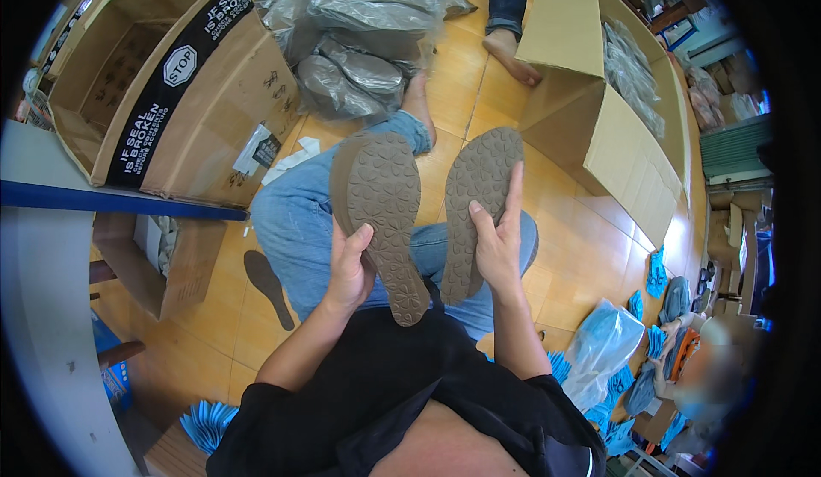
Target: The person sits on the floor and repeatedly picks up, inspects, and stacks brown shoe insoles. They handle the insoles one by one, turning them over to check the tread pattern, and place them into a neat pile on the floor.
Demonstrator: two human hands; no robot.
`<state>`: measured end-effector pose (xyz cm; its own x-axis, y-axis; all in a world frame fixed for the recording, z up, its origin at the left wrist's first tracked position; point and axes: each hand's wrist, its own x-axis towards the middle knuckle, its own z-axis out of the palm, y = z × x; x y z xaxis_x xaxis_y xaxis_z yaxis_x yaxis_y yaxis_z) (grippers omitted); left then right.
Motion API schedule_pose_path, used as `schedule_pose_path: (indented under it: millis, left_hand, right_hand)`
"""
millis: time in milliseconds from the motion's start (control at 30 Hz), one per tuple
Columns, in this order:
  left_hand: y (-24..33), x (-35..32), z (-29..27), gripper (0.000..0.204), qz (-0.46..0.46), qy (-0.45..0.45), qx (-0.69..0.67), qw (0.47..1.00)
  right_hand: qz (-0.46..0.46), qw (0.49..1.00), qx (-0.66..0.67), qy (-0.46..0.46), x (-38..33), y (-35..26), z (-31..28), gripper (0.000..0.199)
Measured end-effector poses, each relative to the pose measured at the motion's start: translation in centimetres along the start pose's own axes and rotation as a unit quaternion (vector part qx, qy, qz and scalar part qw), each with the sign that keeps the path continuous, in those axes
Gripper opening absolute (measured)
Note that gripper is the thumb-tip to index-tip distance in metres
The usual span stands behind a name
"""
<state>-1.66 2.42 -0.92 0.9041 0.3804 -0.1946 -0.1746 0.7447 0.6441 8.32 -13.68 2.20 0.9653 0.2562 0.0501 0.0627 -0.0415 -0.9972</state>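
Note:
My left hand (349, 267) is closed around the side of a brown shoe sole (380, 191), its thumb lying on the patterned face. In my right hand (499, 242) is a second brown sole (485, 169), gripped at its edge with the index finger stretched along its side. Both soles show a flower-like relief and stand side by side, heels toward me, a narrow gap between them. They are above my legs in blue jeans (295, 195). Another sole (269, 289) lies on the floor by my left knee.
A plastic-wrapped pile of soles (368, 41) lies ahead. A taped carton (205, 126) stands left, an open carton (556, 109) right. Another person's bare foot (510, 55) is beyond. Near a clear plastic bag (603, 344) lie blue bundles (657, 272); another person sits at far right.

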Motion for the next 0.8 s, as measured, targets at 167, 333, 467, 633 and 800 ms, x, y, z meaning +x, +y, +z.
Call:
schedule_pose_path:
  millis: [167, 333, 467, 633, 800]
  left_hand:
    - [-0.6, 0.2, 0.2, 0.065, 0.02, -0.021, 0.039, 0.999]
    - [-1.3, 0.0, -0.4, 0.069, 0.039, -0.015, 0.095, 0.995]
    - [-1.7, -0.1, -0.8, 0.07, 0.032, -0.025, 0.094, 0.995]
    - [-2.3, 0.5, -0.6, 0.068, 0.012, -0.045, 0.077, 0.996]
    - [-2.9, 1.5, 0.0, 0.065, -0.016, -0.074, 0.094, 0.993]
  right_hand:
    - [-0.005, 0.984, -0.151, -0.097, -1.5, 0.1, 1.1, 0.042]
    - [0.025, 0.991, -0.101, -0.086, -2.5, 0.5, 2.5, 0.044]
    - [0.003, 0.988, -0.131, -0.084, -2.0, 0.5, 1.9, 0.041]
    - [0.011, 0.99, -0.131, -0.053, -1.9, 0.8, 1.1, 0.039]
    - [0.008, 0.991, -0.135, 0.014, -2.3, 2.2, 0.2, 0.038]
